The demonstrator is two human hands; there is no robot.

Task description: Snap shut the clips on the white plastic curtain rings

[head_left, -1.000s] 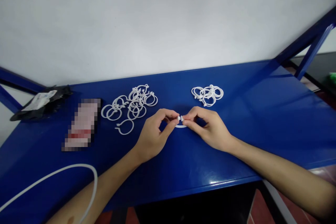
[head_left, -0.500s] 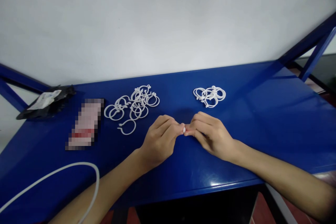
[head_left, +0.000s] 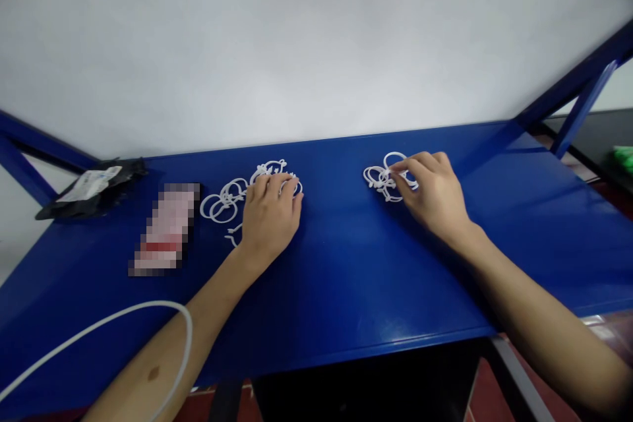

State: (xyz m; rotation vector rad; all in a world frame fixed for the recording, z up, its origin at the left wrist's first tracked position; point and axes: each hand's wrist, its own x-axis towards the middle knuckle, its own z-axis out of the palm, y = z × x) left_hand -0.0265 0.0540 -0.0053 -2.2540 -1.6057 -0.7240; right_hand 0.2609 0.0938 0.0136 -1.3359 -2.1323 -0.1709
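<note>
My left hand (head_left: 270, 221) lies over the left pile of white plastic ring clips (head_left: 227, 198), its fingers spread and reaching in among them. It hides part of the pile, so any contact with a particular clip cannot be made out. Over the smaller right pile of ring clips (head_left: 376, 179), my right hand (head_left: 435, 198) pinches a white ring clip (head_left: 395, 154) between thumb and forefinger. That clip's loop points away from me and overlaps the others in the pile.
On the left of the blue table (head_left: 341, 290) are a black plastic packet (head_left: 119, 188) with a white label and a blurred-out flat rectangular object (head_left: 168, 227). A white cable (head_left: 148, 304) loops across my left forearm. Blue frame bars (head_left: 586, 105) rise at both sides, before a white wall.
My hands were together at the middle, fingertips on a small white piece. They have parted: the left moved to the left pile and opened, the right carried a ring clip to the right pile.
</note>
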